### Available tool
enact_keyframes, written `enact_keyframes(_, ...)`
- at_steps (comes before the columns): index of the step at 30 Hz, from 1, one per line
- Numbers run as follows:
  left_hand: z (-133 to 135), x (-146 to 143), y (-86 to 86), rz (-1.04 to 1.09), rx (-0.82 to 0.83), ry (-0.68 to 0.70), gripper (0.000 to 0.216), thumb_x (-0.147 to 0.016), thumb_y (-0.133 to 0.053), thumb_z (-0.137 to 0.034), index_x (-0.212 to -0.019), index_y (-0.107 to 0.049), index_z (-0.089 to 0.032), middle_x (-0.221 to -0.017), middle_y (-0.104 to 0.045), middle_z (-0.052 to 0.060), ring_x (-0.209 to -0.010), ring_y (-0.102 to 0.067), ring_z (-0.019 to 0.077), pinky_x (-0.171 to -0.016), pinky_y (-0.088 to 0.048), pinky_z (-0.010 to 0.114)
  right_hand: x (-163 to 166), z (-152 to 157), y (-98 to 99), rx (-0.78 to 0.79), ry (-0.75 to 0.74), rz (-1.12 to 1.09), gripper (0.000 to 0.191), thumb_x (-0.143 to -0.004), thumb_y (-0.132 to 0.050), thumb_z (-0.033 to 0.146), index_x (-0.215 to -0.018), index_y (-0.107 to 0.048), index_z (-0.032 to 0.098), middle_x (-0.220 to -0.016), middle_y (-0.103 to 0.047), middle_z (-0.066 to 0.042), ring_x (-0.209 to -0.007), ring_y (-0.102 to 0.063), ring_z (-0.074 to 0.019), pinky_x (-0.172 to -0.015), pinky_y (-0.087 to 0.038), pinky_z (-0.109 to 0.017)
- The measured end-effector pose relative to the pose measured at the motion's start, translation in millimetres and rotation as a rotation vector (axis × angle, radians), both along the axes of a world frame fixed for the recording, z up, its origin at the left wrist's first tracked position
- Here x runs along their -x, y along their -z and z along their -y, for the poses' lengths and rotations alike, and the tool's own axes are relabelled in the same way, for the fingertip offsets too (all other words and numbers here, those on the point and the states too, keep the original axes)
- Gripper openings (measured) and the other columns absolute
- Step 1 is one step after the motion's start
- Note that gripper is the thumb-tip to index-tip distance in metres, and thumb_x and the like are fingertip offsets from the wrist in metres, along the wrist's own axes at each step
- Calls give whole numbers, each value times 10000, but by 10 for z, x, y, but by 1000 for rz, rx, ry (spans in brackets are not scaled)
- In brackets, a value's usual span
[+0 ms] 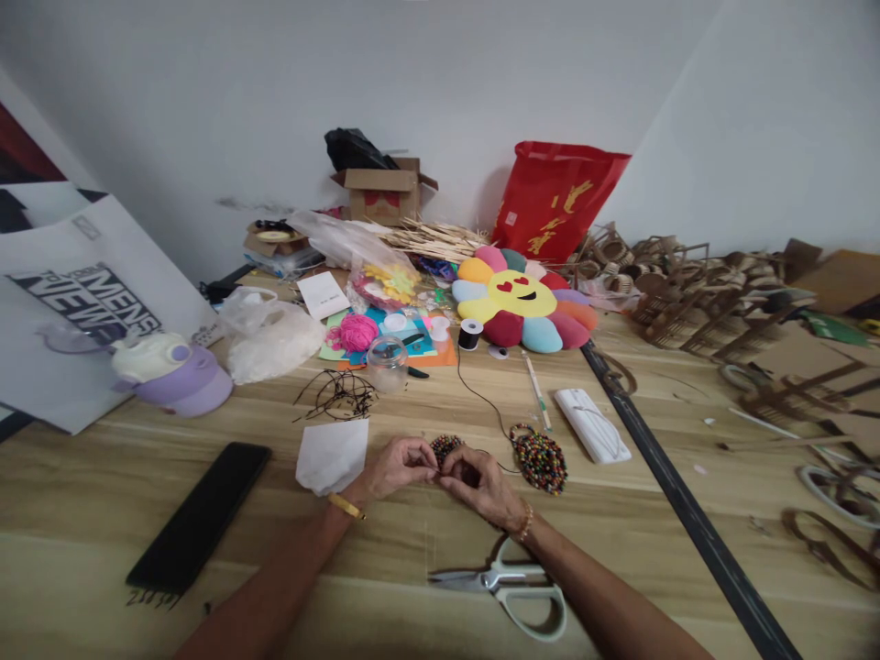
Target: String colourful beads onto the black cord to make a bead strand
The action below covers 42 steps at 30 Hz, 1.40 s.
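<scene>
Two hands (440,472); two beaded pieces (540,456)

Both hands — left hand (395,467), right hand (481,481) — pinch a small beadwork piece (445,446) (multicoloured) above the scissors (512,587)

Both forearms reach in from the lower edge and converge toward the middle. The left hand (395,466) and right hand (481,481) meet fingertip to fingertip, fingers curled inward in a pinch, knuckles up. Each wrist wears a bracelet and rests low, near the table (103,541).
</scene>
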<state>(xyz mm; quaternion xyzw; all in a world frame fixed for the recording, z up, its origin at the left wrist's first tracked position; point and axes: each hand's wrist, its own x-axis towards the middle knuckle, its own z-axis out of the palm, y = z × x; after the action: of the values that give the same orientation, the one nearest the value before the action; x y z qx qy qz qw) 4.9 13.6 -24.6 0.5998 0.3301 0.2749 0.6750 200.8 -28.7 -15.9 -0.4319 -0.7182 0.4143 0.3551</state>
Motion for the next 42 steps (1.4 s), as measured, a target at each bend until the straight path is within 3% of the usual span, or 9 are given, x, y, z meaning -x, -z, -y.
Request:
enact_keyframes(8, -7, 14, 17, -34, -27, -29, 238, -676, -749, -301, -757, -620, -118, -687, -656, 15, -640, -597, 113, -625, -441, 218, 14, -21, 43, -27, -11, 29, 146, -829, -571, 273, -747, -593, 154, -619, -540, 14, -538, -447, -97, -503, -357, -195)
enact_keyframes(13, -62, 50, -17, -55, -14, -142, 283, -658, -752, -341, -758, -602, -123, -729, -688, 44, -705, -635, 152, -681, -476, 265, 3, -26, 39, -53, -19, 58, 117, -830, -537, 222, -744, -583, 158, -632, -532, 13, -570, -462, -107, -533, -364, -199)
enact_keyframes(19, -109, 98, -12, -154, -242, -310, 197, -713, -687, -301, -775, -639, -120, -768, -680, 49, -721, -613, 157, -696, -480, 277, 5, -19, 36, -40, -13, 54, 118, -826, -530, 220, -728, -553, 159, -598, -496, 28, -533, -435, -97, -498, -339, -189)
enact_keyframes(23, -73, 96, -60, -359, -451, -248, 61, -735, -637, -177, -727, -678, -133, -742, -675, 52, -703, -591, 157, -656, -457, 259, 4, -19, 45, -46, -11, 51, 121, -827, -534, 221, -725, -552, 159, -591, -493, 28, -531, -427, -95, -491, -338, -186)
enact_keyframes(28, -28, 51, -77, -528, -684, -172, 99, -716, -645, -88, -669, -686, -165, -710, -671, 36, -756, -576, 175, -763, -430, 303, 3, -18, 38, -44, -7, 44, 127, -834, -523, 225, -733, -553, 156, -603, -494, 25, -544, -431, -96, -501, -347, -190)
enact_keyframes(36, -8, 11, -37, -601, -818, -94, 125, -737, -625, -75, -696, -677, -181, -720, -670, 30, -749, -576, 176, -813, -413, 333, 4, -18, 32, -33, 7, 41, 131, -834, -518, 228, -727, -544, 158, -604, -487, 26, -549, -433, -97, -511, -352, -192)
enact_keyframes(42, -9, 6, 5, -619, -844, -115, 123, -766, -609, -90, -739, -690, -179, -759, -676, 43, -779, -583, 183, -828, -416, 338, -6, -24, 56, -30, 3, 26, 140, -838, -524, 240, -730, -553, 156, -611, -495, 22, -551, -439, -99, -520, -352, -198)
